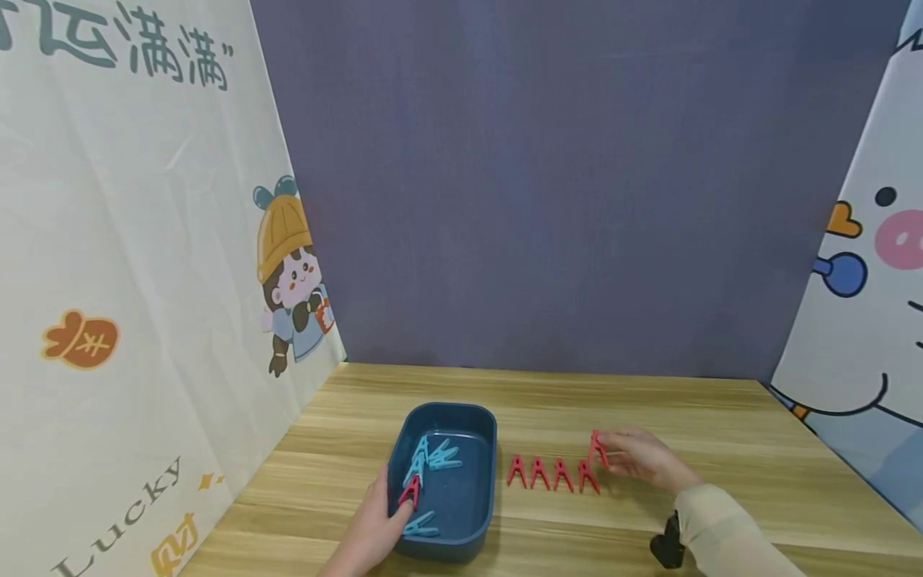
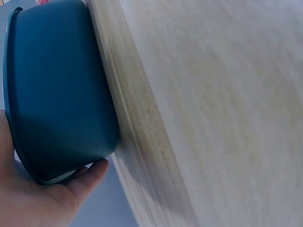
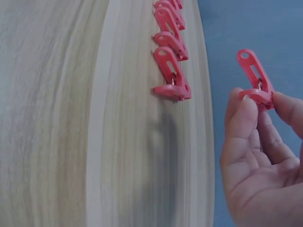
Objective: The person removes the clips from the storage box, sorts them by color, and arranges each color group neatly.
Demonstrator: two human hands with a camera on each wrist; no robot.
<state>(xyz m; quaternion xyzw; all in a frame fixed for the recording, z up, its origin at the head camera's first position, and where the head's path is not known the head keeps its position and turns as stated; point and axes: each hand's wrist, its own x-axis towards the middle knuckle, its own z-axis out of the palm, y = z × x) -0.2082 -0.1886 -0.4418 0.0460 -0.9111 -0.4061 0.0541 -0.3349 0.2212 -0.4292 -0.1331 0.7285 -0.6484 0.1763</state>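
My left hand [image 1: 375, 517] grips the left wall of a dark blue plastic bin [image 1: 491, 481], thumb over the rim. In the left wrist view the fingers [image 2: 90, 179] lie along the bin's outer side [image 2: 61, 90]. Inside are several light blue clothespins [image 1: 445, 455] and a red clothespin [image 1: 411, 487] near my thumb. My right hand [image 1: 642, 458] pinches another red clothespin [image 1: 595, 449] between thumb and fingertips, raised over the table in the right wrist view. Just left of it, several red clothespins [image 1: 538, 473] stand in a row, legs toward me.
The wooden table [image 1: 634, 401] reaches back to a dark grey-blue curtain [image 1: 548, 192]. Printed cloth panels stand at the left [image 1: 144, 240] and right [image 1: 858, 336]. A black object [image 1: 667, 543] sits by my right wrist.
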